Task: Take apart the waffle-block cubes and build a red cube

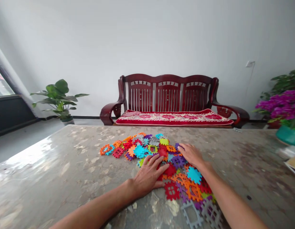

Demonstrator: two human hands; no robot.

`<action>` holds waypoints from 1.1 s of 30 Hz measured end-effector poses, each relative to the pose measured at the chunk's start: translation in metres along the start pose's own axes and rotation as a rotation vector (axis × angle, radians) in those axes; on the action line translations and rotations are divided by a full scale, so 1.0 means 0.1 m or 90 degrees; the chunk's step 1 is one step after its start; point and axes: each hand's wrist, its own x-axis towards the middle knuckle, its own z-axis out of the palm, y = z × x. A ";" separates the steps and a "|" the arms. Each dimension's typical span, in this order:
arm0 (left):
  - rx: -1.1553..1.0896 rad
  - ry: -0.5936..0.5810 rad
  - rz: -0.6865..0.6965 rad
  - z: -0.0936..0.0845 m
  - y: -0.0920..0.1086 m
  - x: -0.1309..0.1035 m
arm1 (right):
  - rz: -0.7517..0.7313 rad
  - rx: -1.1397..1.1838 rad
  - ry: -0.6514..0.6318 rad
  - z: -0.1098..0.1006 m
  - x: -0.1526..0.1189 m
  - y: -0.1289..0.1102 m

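Note:
A heap of flat interlocking plastic building tiles in many colours spreads across the table. My left hand [148, 173] lies over the middle of the heap with its fingers spread, touching the tiles beneath. Beside its thumb is a red window tile [171, 190]. My right hand [191, 155] rests at the heap's right edge, its fingertips at a purple tile [178, 146]; whether it grips that tile is hidden. Between the hands lie a purple window tile [178, 161] and a red tile [170, 170]. A blue tile [194, 175] sits beside my right wrist. Nearer me is a grey frame tile [191, 214].
The patterned table [73, 181] carries a teal flowerpot [289, 136] with purple flowers at the right. A small dark round thing [249, 197] lies right of my forearm. Beyond the table stand a wooden bench [168, 92] and a potted plant [61, 98].

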 end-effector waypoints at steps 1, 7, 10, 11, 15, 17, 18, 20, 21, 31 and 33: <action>0.005 0.009 0.003 0.01 0.03 0.06 | -0.009 0.000 0.008 0.01 0.00 -0.04; 0.029 0.036 -0.055 0.04 0.20 0.33 | 0.009 0.102 0.018 0.04 0.09 -0.06; 0.044 0.042 -0.060 0.08 0.25 0.46 | 0.008 0.210 0.035 0.12 0.21 0.03; 0.050 0.046 -0.063 0.10 0.27 0.50 | 0.002 0.245 0.042 0.15 0.25 0.06; 0.066 0.048 -0.112 0.13 0.30 0.73 | -0.028 0.349 0.044 0.19 0.41 0.14; 0.062 0.032 -0.152 0.12 0.30 0.83 | -0.039 0.392 0.041 0.16 0.44 0.17; 0.058 0.027 -0.169 0.11 0.30 0.87 | -0.043 0.411 0.041 0.13 0.44 0.19; 0.039 0.037 -0.173 0.08 0.33 0.90 | -0.050 0.450 0.042 0.07 0.40 0.26; 0.022 0.050 -0.156 0.06 0.36 0.88 | -0.052 0.468 0.041 0.05 0.37 0.31; -0.134 -0.070 0.240 -0.18 0.88 0.41 | 0.045 0.536 0.047 -0.04 -0.11 0.62; -0.129 -0.070 0.221 -0.14 0.92 0.47 | 0.035 0.553 0.051 -0.04 -0.16 0.61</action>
